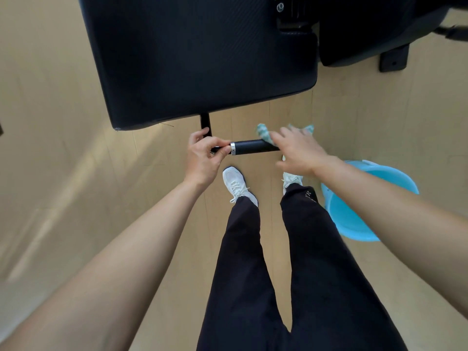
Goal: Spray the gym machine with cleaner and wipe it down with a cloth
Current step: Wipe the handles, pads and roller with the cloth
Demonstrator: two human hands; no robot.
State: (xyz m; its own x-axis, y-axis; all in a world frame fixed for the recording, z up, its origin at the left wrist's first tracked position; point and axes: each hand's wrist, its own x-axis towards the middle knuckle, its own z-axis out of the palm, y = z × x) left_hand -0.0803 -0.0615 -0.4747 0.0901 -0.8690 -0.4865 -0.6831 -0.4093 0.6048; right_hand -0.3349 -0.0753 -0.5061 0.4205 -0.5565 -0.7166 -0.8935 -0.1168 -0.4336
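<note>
The handle runs left-right between my 2 hands: my left hand grips its metal end, my right hand, fingers spread, presses the cloth on the other end.

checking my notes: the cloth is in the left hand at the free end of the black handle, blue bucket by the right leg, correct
No. The head view shows the cloth under the right hand, not the left; the left hand grips the handle by its silver ring. The rest holds: handle's free end, blue bucket by the right leg.
</note>
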